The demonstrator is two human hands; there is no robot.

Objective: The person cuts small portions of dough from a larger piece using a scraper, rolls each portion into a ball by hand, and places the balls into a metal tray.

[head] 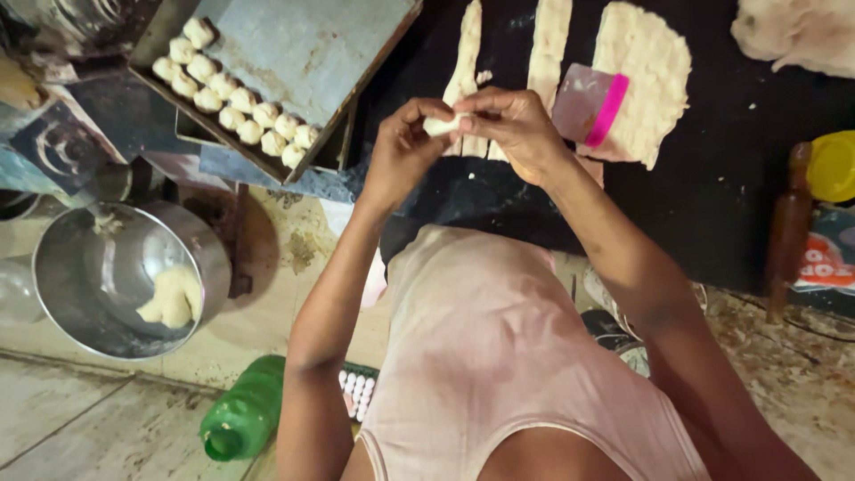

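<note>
Head view: both hands were up over the near edge of the black counter (712,178). Left hand (401,151) and right hand (517,129) met at the fingertips, both pinching one small dough piece (443,125) between them. Each grip was closed on that piece, held just above the counter and not resting on it.

Behind the hands, two dough strips (550,36) lay lengthwise on the counter, with a dough slab (646,62) to their right. A scraper (590,107) with a pink edge sat on the slab's near left corner, just beside the right hand. Another dough mass (797,36) was at the far right corner.

Left of the counter, a tilted metal tray (312,53) carried a double row of dough balls (236,107) along its lower edge. Below it, a steel bowl (80,267) on the floor held a dough lump (172,298). A green bottle (245,410) lay near the left elbow. A rolling pin (788,223) and a yellow lid (833,165) were at the right edge.
</note>
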